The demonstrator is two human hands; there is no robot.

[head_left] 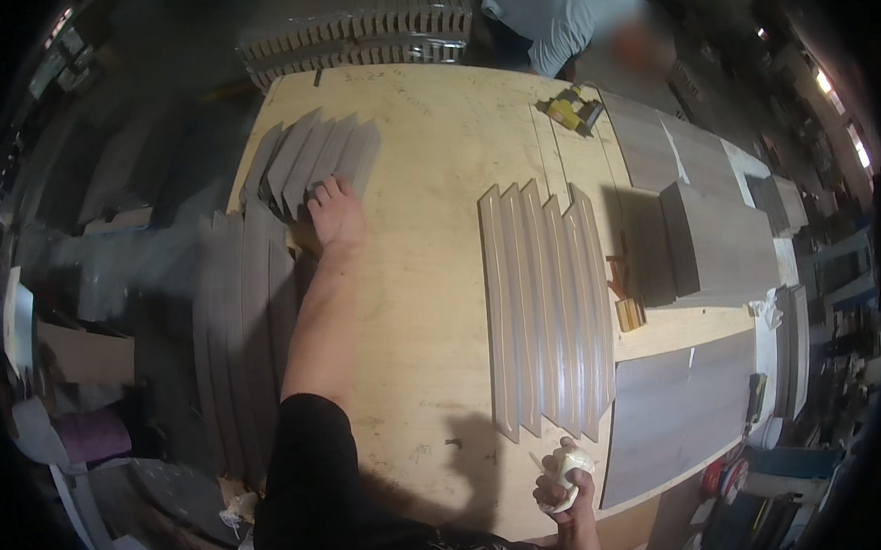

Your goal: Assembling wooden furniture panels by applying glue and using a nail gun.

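Observation:
My left hand (pixel 338 216) reaches out to the far left of the table, its fingers curled over the near end of a grey board (pixel 303 163) in a fanned row with pointed ends. Closer to me on the left lies another stack of long grey boards (pixel 232 333), partly behind my forearm. At the front right, my right hand (pixel 570 500) is wrapped around a white squeeze bottle (pixel 575 463) with a thin tip. Just beyond that hand, several narrow grey boards (pixel 545 310) with slanted ends lie side by side, a pale line, like glue, running along each.
The pale wooden tabletop (pixel 416 276) lies under everything. Toward the right are a stack of grey panels (pixel 719 243), a flat grey panel (pixel 678 417) and small wooden blocks (pixel 631 314). A yellow-and-black power tool (pixel 573 110) sits at the far right edge. A person (pixel 572 19) bends beyond it.

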